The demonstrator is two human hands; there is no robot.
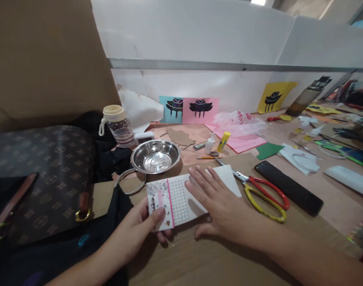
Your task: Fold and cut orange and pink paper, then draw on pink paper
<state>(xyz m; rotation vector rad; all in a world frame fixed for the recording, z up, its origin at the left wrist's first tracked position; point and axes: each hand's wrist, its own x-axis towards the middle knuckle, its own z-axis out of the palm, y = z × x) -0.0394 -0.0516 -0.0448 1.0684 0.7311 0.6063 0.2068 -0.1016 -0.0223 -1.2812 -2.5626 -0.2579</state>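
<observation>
My left hand (141, 220) grips the printed end of a sheet of stick-on pearls (179, 202), thumb on top and fingers underneath. Rows of small white pearls sit beside a pink stripe on it, and the far part is plain white. My right hand (212, 194) lies flat across that white part with its fingers spread, covering some of it. Right of this hand rest scissors (246, 180) with one red and one yellow handle, their blades partly behind the sheet's far corner.
A steel bowl (156, 157) stands behind the sheet, near a pencil (203, 157), a glue bottle (209, 145) and a glue stick (223, 142). A black phone-like slab (288, 186) lies right. A brown bag (50, 178) and a drink bottle (118, 125) stand left. Decorated cards (200, 110) lean on the wall.
</observation>
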